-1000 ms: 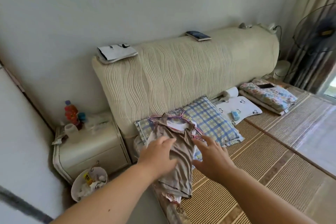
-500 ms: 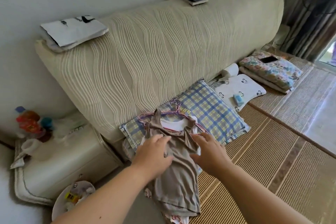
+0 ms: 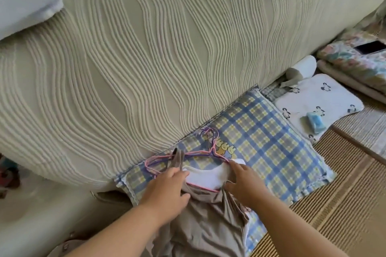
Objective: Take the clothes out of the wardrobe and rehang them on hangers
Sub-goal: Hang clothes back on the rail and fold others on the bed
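My left hand (image 3: 167, 192) lies palm down on the upper left of the taupe top (image 3: 208, 225), fingers loosely spread and flat, pinching nothing. My right hand (image 3: 246, 183) rests on its upper right edge, fingers spread, the tips touching the white garment (image 3: 208, 175) and the wire beside it; I cannot tell whether a finger hooks the wire.

Hidden or unclear: the cream ribbed headboard (image 3: 146, 58) fills most of the view and is cut off at top and both sides. A white folded item (image 3: 23, 4) on its top left corner is blurred and cropped. The taupe top's hem runs out of the bottom edge, and my forearms cover part of it. The floral folded bedding (image 3: 351, 62) at far right is cropped; a dark phone (image 3: 370, 47) lies on it.

The taupe top lies on the blue plaid pillow (image 3: 261, 142), its long axis running from the bottom edge up toward the headboard, neckline farthest from me. One strap (image 3: 178, 158) stands up over the pink wire hangers (image 3: 188, 154), whose hooks (image 3: 211, 133) point toward the headboard. Several hangers are stacked; I cannot count them.

Right of the pillow lies a white penguin-print cloth (image 3: 319, 102) with a small blue packet (image 3: 315, 124) on it.
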Motion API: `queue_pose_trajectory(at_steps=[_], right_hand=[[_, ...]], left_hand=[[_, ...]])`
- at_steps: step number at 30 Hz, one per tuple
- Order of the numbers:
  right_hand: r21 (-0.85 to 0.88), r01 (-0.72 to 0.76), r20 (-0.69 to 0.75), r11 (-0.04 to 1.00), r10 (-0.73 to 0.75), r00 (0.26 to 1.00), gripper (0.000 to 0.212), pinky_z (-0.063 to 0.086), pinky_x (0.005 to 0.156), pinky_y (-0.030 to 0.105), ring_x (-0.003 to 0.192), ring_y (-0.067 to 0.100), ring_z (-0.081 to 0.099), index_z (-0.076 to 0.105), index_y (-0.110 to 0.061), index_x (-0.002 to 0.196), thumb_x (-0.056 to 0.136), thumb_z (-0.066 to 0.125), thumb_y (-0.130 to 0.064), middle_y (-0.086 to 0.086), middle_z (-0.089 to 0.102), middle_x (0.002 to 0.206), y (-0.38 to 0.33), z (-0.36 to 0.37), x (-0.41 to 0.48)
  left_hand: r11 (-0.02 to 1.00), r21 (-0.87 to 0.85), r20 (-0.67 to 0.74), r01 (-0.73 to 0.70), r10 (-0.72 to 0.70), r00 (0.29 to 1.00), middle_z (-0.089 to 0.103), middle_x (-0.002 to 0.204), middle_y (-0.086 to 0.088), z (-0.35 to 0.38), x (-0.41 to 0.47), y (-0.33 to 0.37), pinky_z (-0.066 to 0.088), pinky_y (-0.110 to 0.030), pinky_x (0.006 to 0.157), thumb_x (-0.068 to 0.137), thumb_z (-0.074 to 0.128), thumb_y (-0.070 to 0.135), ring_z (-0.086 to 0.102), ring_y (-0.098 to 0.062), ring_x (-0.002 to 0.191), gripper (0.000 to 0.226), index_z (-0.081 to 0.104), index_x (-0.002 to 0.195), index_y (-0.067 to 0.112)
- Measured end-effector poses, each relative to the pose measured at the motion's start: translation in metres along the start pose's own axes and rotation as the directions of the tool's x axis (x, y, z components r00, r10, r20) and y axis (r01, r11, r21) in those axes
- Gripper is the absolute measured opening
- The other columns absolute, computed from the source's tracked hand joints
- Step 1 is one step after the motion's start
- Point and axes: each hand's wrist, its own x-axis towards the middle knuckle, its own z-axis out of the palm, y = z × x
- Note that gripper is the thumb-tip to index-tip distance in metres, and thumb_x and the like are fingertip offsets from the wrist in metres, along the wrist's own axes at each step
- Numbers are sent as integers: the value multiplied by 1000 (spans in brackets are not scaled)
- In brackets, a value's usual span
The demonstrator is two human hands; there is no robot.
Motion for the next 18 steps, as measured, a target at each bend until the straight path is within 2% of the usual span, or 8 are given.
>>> queue_pose_trajectory(at_steps=[3,6,9,11,14,16,18], right_hand=[[-1,1,19,1000,-1,1000,67,38,104,44,133,24,38,24,-28,146,87,53,-38,-2,34,150,10,12,48],[-40,6,47,999,-4,999,60,20,114,54,145,21,15,15,-27,150,96,41,-29,-5,17,157,13,21,92],[-72,-28,103,997,35,994,63,8,115,58,147,19,3,7,-30,151,96,36,-17,-10,7,159,12,29,116],[-119,-29,118,992,43,992,67,5,113,60,147,19,1,2,-31,151,95,38,-17,-10,5,159,11,36,121],[-172,-49,75,984,62,995,64,9,110,61,144,23,14,7,-31,150,95,39,-24,-4,27,153,7,44,123],[-196,-43,29,980,50,998,43,17,107,59,129,24,37,31,-30,139,97,36,-28,0,53,130,4,44,122],[-159,-15,19,987,19,1000,23,30,103,49,103,20,54,49,-28,115,100,33,-31,-3,61,98,-1,38,117]], left_hand=[[999,-13,29,48,-47,998,26,153,5,11,32,-11,28,-34,113,89,53,42,26,-16,140,62,29,146,33],[994,-48,63,95,-92,994,23,154,5,26,54,-19,27,-35,114,91,53,41,24,-16,141,62,28,147,33],[986,-107,95,129,-119,988,22,154,6,38,63,-25,25,-33,114,91,53,41,24,-16,141,62,28,147,33],[978,-141,113,154,-139,984,22,153,5,43,64,-28,23,-30,115,91,54,41,23,-15,141,63,28,147,33],[969,-171,118,180,-162,980,23,153,4,43,65,-35,24,-30,115,89,56,40,24,-16,141,63,30,146,33],[964,-186,93,190,-175,980,26,151,4,40,64,-37,26,-29,114,88,57,40,27,-16,139,62,33,145,33],[962,-201,73,186,-175,982,28,150,4,34,60,-37,25,-26,112,89,57,39,28,-16,139,60,34,144,32]])
